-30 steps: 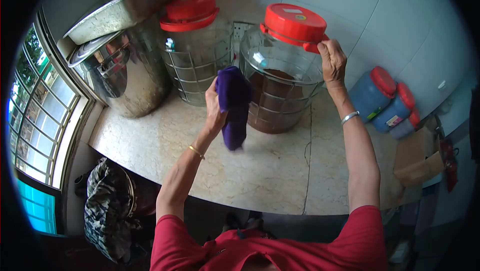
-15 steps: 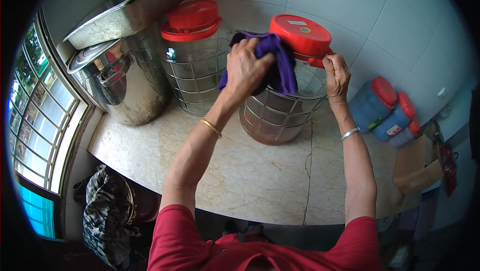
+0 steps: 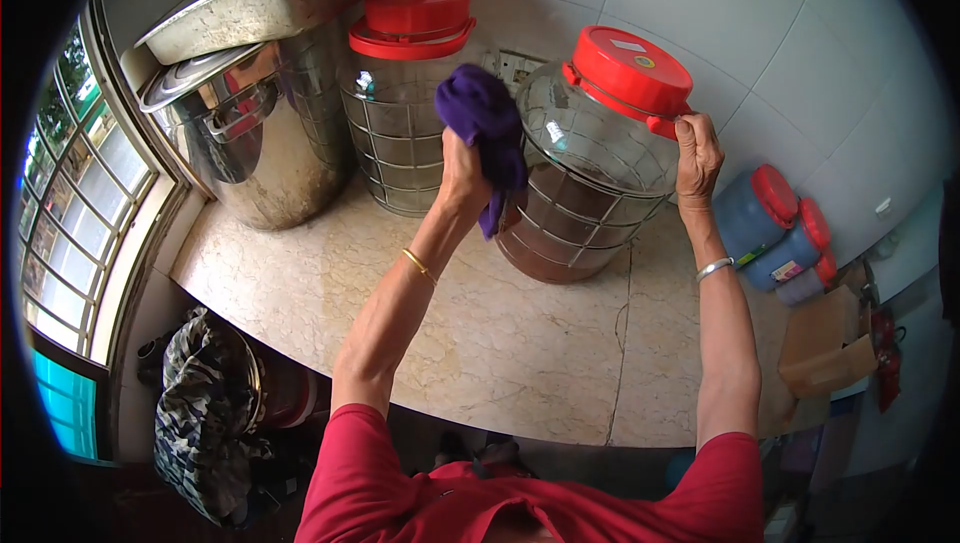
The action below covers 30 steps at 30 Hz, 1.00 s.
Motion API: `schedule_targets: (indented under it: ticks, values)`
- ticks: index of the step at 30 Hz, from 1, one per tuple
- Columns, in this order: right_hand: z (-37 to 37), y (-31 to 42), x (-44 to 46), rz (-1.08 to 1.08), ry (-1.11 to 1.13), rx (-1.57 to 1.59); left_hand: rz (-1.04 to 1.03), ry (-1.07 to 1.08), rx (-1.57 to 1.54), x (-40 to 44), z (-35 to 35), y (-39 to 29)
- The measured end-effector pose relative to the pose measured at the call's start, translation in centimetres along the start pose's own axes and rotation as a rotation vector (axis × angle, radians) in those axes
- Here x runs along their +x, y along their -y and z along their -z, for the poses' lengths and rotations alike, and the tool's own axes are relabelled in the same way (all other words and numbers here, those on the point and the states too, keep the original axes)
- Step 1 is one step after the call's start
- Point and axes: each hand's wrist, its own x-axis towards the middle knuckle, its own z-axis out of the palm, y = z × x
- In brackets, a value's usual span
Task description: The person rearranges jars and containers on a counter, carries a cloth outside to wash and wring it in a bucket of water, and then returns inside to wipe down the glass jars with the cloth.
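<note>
My left hand (image 3: 464, 178) is closed around a bunched purple cloth (image 3: 478, 108), whose loose end hangs at the left side of a large glass jar (image 3: 570, 208). Brownish contents fill the jar's lower part, and a wire frame surrounds its body. On top sits a red lid (image 3: 632, 68) with stickers. My right hand (image 3: 698, 158) grips the red handle at the lid's right edge, its fingers partly hidden. In this view the jar leans to the right; its base rests on the counter.
The marbled counter (image 3: 480, 343) also holds a second caged jar (image 3: 400, 143) and a steel pot (image 3: 270, 163) with a metal tray (image 3: 240, 18) on top. Blue containers (image 3: 745, 213) and a cardboard box (image 3: 825, 343) stand right. Camouflage fabric (image 3: 200, 403) hangs below, near a barred window (image 3: 90, 183).
My left hand has moved the purple cloth left, off the jar's shoulder, uncovering the glass. The right hand keeps its grip on the handle. The whole view has shifted slightly.
</note>
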Motion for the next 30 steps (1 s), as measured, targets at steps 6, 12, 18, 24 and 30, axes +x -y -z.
schedule_targets:
  ticks: [6, 12, 18, 24, 30]
  values:
    - [0.0, 0.5, 0.2, -0.019, -0.007, 0.058, -0.507, 0.449, 0.995, 3.5, -8.2, -3.4]
    - [-0.4, 0.0, -0.1, -0.007, -0.017, -0.010, -0.356, 0.571, 1.059, 8.8, -8.7, -2.1]
    - [-0.4, 0.4, 0.1, -0.042, -0.021, 0.035, -0.159, 0.500, 0.578, 12.1, -6.0, -0.7]
    - [-0.4, 0.1, -0.1, -0.051, -0.025, 0.046, -0.134, 0.081, 0.423, 12.6, -5.8, 1.7]
    - [-0.3, 0.4, -0.1, -0.114, -0.003, -0.001, -0.780, 0.124, 1.254, 4.2, -8.1, 2.2]
